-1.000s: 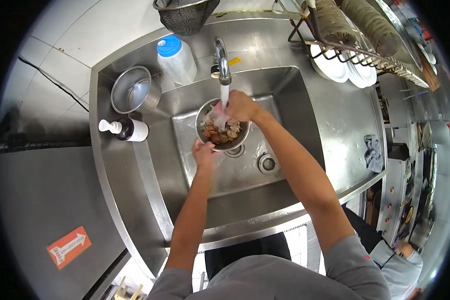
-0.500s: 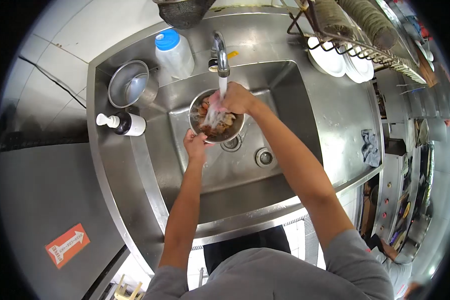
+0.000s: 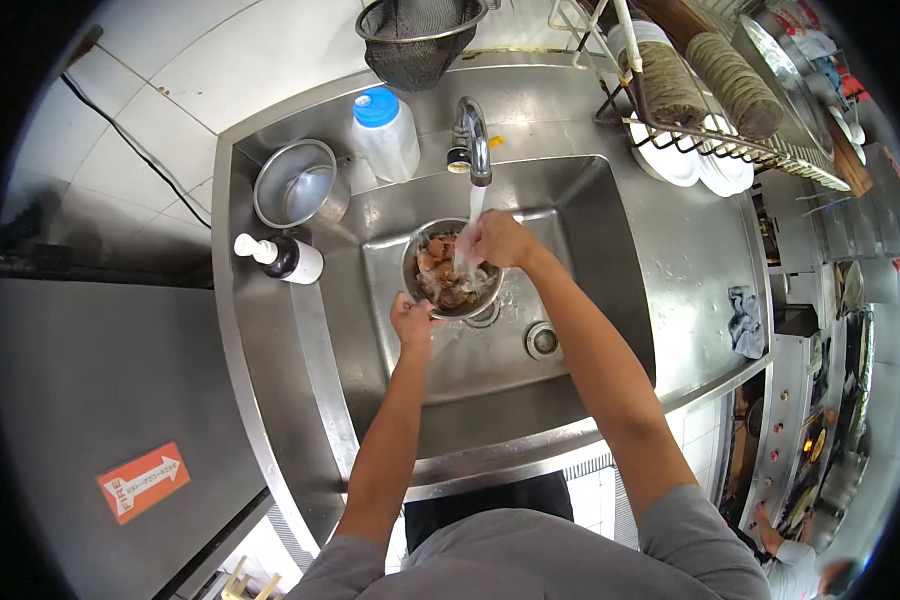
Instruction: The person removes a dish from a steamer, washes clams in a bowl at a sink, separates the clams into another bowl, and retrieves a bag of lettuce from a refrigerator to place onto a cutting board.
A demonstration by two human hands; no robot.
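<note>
In the steel sink [image 3: 470,385], a round metal bowl [image 3: 410,285] holds reddish-brown pieces of food [image 3: 438,272] that look like meat. Water streams from the curved faucet [image 3: 478,140] into the bowl. My left hand [image 3: 412,322] grips the bowl's near-left rim with its fingers closed. At the bowl's right side my right hand [image 3: 500,240] is in the running water, over the food, its fingers bent and partly hidden by the stream; what they hold, if anything, cannot be made out. A drain [image 3: 542,341] shows to the right of the bowl.
A metal pot [image 3: 300,185], a blue-lidded plastic container [image 3: 385,140] and a pump bottle [image 3: 285,258] stand on the left ledge. A mesh strainer [image 3: 420,50] hangs behind. White bowls [image 3: 665,160] sit by a dish rack at right, a grey cloth [image 3: 745,322] nearer. Another person [image 3: 795,570] is far right.
The whole view has shifted, so the sink and bowl appear lower and further right. My right hand has moved slightly at the bowl's right side; my left hand still grips the rim.
</note>
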